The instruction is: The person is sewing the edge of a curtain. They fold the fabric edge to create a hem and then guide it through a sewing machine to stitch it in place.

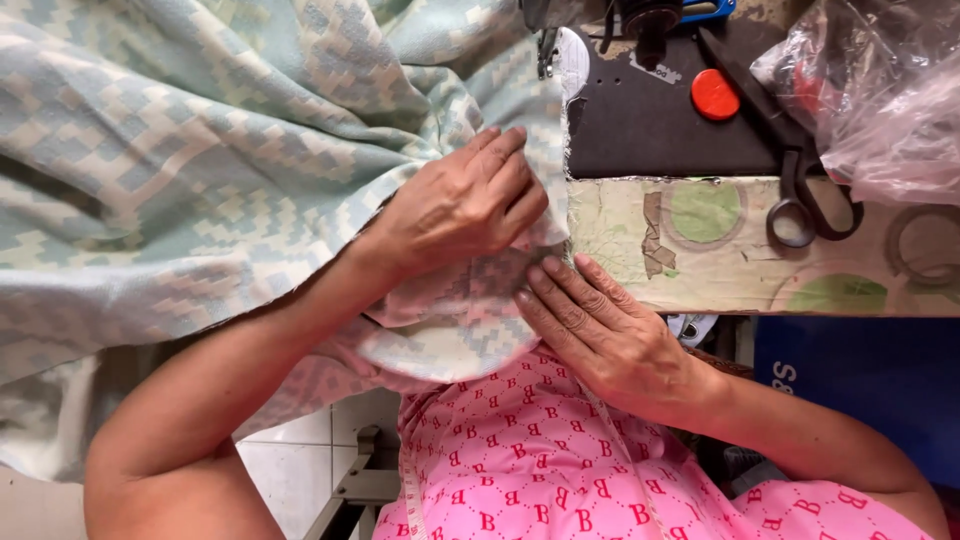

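L hand (465,205) lies flat, fingers together, pressing the patterned pale green fabric (200,160) at its folded edge, w/ nothing gripped. R hand (600,325) also flat & open, fingertips on the fabric's lower fold just below the L. Fabric drapes over the surface (720,270) edge & the lap. Scissors (800,190) & a red disc (715,95) lie to the right, near a plastic bag (880,90).

sewing machine (640,20): cut off at top edge | patterned fabric (200,170): runs past left edge | scissors (800,190): blades partly under plastic bag (880,90)
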